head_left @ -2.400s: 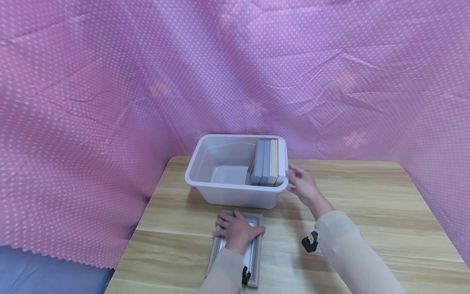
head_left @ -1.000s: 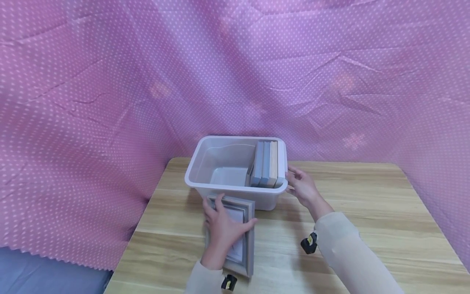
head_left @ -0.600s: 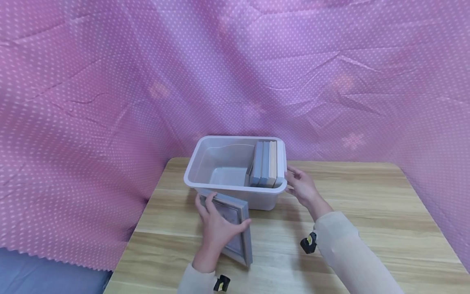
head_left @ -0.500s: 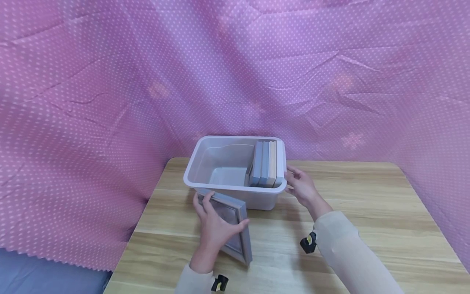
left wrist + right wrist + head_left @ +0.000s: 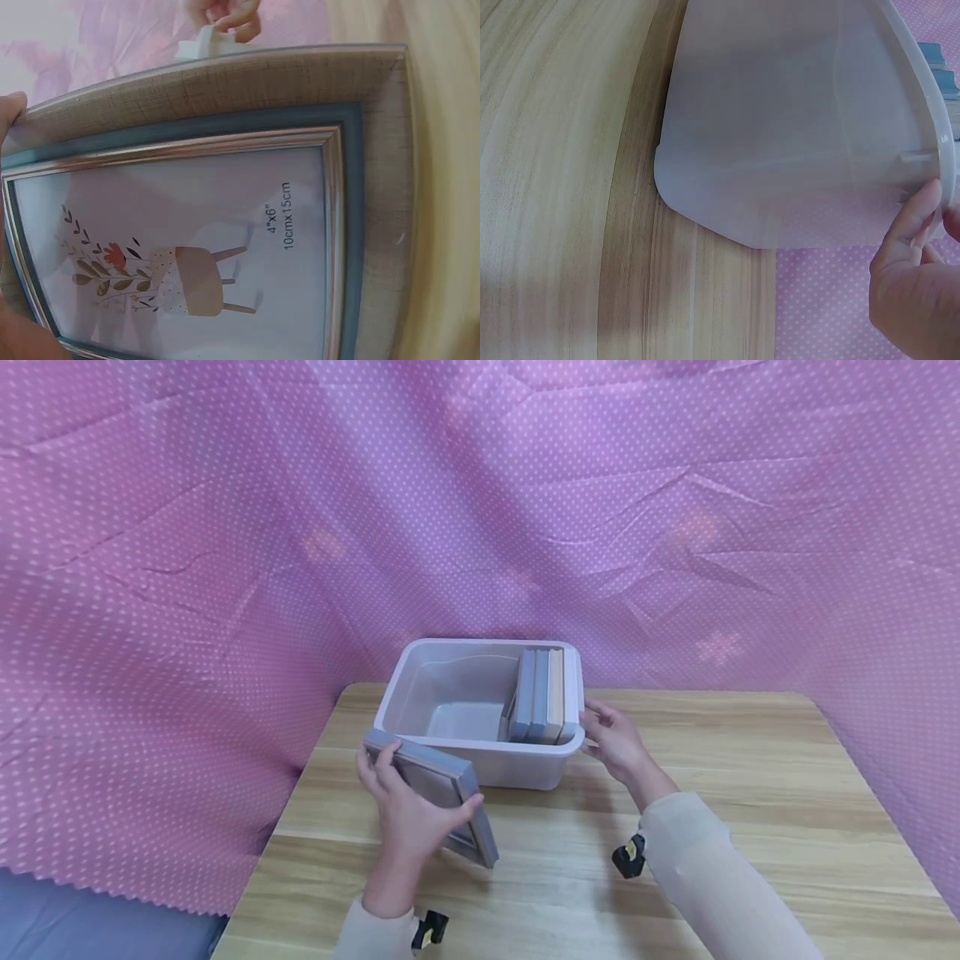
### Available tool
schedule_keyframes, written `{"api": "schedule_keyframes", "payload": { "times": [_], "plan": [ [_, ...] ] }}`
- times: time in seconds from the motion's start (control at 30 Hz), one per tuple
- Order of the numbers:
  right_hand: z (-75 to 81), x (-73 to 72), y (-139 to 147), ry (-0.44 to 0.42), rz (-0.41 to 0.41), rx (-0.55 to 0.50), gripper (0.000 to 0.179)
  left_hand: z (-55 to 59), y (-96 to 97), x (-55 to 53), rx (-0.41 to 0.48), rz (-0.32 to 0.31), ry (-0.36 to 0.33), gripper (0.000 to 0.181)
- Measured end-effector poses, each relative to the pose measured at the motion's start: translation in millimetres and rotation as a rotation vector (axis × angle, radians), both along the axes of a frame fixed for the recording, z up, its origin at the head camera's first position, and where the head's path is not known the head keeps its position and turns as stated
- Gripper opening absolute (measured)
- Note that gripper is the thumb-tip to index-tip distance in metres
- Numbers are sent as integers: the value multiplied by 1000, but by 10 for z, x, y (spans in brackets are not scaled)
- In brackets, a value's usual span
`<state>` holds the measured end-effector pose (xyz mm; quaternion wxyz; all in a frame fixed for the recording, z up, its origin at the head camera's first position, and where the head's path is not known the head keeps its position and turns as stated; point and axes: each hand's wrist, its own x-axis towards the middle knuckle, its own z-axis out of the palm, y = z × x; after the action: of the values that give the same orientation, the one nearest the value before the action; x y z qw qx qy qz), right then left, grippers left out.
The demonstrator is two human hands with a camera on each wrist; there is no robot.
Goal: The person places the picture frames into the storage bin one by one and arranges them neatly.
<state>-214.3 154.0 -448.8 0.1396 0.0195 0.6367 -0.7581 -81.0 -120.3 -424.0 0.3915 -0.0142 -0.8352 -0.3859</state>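
My left hand (image 5: 411, 831) grips a grey picture frame (image 5: 433, 783) by its edges, tilted in front of the bin's near left side. The left wrist view shows the front of the picture frame (image 5: 300, 124), with a printed insert of an animal figure and leaves, marked 4"x6". My right hand (image 5: 621, 752) holds the rim of a whitish plastic bin (image 5: 517, 768) at its right end. Fingers of the right hand (image 5: 911, 292) pinch that rim in the right wrist view. Inside the bin, several frames (image 5: 534, 693) stand on edge against the right wall.
The bin rests on a wood-grain table (image 5: 720, 777) near its back edge. A pink dotted cloth (image 5: 525, 510) hangs behind and at the sides. Black wrist cameras (image 5: 628, 857) sit at both sleeves. The bin's left part shows its bare floor.
The picture frame, earlier flat on the table under my left hand, has been lifted, tilted up and moved left and towards the bin. My right hand stays at the bin's rim.
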Motion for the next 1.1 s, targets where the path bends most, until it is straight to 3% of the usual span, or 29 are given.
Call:
{"api": "schedule_keyframes", "payload": {
  "times": [0.23, 0.47, 0.63, 0.87, 1.1],
  "plan": [
    [1, -2, 1, -2, -3, 6, 47, 224, -94, -54, -73, 22, 168, 116],
    [-4, -11, 11, -5, -1, 4, 48, 544, -185, -117, -103, 29, 324, 114],
    [5, -5, 7, -8, -5, 12, 48, 768, -270, -124, -93, 3, 368, 113],
    [19, -1, 4, -12, -15, 4, 47, 994, -317, -163, -96, -9, 451, 115],
    [16, 12, 12, 2, -9, 4, 48, 1148, -326, -241, -58, -102, 462, 115]
  ]
}}
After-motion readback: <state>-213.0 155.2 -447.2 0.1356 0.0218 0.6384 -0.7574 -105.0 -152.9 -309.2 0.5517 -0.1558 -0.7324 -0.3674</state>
